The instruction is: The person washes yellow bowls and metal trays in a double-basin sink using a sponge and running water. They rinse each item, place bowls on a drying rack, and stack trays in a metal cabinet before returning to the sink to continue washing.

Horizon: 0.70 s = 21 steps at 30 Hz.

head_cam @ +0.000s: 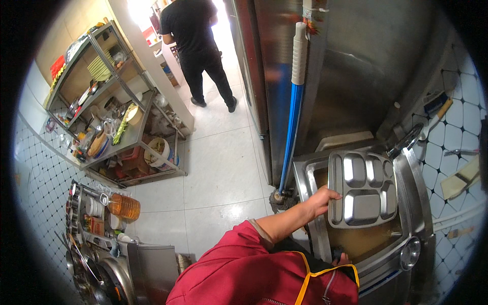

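My left hand (pixel 326 200) grips the left edge of a stainless steel compartment tray (pixel 362 207), with the thumb on its upper face. The tray is held over a metal sink (pixel 318 236) that holds cloudy brown water. Lower down, beside the near left wall of the sink, part of my right hand (pixel 342 260) shows past the edge of my clothing. A dark thing lies by its fingers; what it is and whether the hand holds it cannot be told.
A blue-handled mop (pixel 293 114) stands left of the sink. Brushes (pixel 438 114) hang on the tiled wall at right. Metal shelving (pixel 129 143) holds plates and food at left, above an oil jug (pixel 124 207) and pans. A person in black (pixel 190 38) stands by the doorway.
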### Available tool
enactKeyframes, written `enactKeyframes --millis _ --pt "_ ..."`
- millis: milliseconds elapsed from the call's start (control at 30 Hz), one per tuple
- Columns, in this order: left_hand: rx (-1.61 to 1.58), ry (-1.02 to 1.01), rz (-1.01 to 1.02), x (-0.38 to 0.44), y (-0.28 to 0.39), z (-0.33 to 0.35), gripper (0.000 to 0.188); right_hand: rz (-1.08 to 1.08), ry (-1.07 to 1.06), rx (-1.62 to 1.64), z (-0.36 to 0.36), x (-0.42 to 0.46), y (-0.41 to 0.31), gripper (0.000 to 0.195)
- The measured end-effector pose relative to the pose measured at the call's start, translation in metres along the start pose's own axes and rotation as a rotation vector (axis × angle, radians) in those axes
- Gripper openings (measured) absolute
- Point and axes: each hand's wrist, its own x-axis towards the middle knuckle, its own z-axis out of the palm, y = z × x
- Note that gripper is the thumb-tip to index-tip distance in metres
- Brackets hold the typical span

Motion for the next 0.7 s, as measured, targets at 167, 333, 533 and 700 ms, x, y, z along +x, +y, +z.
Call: enactKeyframes --millis 167,333,533,700 --pt "0.025 -0.004 0.026 0.001 -0.001 -0.006 0.029 -0.011 -0.015 0.025 0.000 0.000 0.000 0.030" --pt "0.130 0.012 0.051 -0.004 0.006 -0.003 0.030 0.008 0.050 0.055 0.005 0.000 0.004 0.026" --pt "0.414 0.083 0.118 0.002 0.006 0.003 0.030 -0.095 0.146 0.020 0.019 0.003 0.012 0.024" --pt "0.697 0.001 0.265 -0.002 0.014 0.020 0.027 -0.049 0.135 0.063 -0.012 -0.008 -0.014 0.024"
